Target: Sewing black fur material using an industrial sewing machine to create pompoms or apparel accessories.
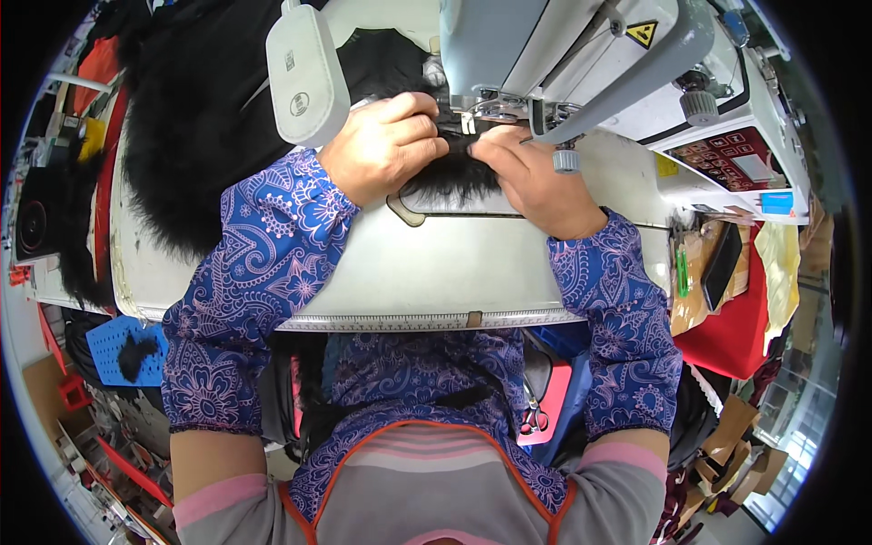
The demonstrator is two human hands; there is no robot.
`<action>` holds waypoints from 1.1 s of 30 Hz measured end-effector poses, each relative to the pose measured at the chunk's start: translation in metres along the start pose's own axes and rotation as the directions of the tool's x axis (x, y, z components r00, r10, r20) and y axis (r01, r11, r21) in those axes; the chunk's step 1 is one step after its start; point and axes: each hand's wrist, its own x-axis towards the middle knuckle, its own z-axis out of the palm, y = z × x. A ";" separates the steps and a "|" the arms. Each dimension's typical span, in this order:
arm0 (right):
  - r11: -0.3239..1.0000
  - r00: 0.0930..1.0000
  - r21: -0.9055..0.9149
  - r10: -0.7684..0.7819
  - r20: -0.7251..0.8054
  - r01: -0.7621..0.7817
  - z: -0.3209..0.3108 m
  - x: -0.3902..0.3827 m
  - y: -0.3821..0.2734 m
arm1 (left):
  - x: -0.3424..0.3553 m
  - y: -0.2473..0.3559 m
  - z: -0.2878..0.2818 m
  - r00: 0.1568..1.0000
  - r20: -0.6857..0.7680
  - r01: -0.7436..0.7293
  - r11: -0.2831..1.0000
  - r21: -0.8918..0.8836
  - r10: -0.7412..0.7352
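Note:
Black furry fabric (451, 174) lies under the presser foot (468, 122) of a white and grey sewing machine (581, 54). To the left of the foot, my left hand (386, 147) is closed on the fabric, fingers curled into the pile. My right hand (534, 180) pinches its edge just right of the foot, with thumb and forefinger close to the needle area. The needle itself is hard to make out. A larger spread of black fur (195, 118) reaches off to the left, and smooth black cloth (386, 59) lies behind my left hand.
A pale lamp-like head (307, 77) hangs close above my left wrist. A measuring tape (409, 322) runs along the front edge of the white table (436, 272). At right lie a dark phone (722, 265) and green snips (681, 272). Scissors (534, 420) rest below the table edge.

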 end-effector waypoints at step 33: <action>0.998 0.997 -0.041 -0.038 0.065 0.041 -0.008 0.001 -0.011 | -0.015 0.002 -0.007 0.996 0.083 0.035 0.974 -0.223 -0.017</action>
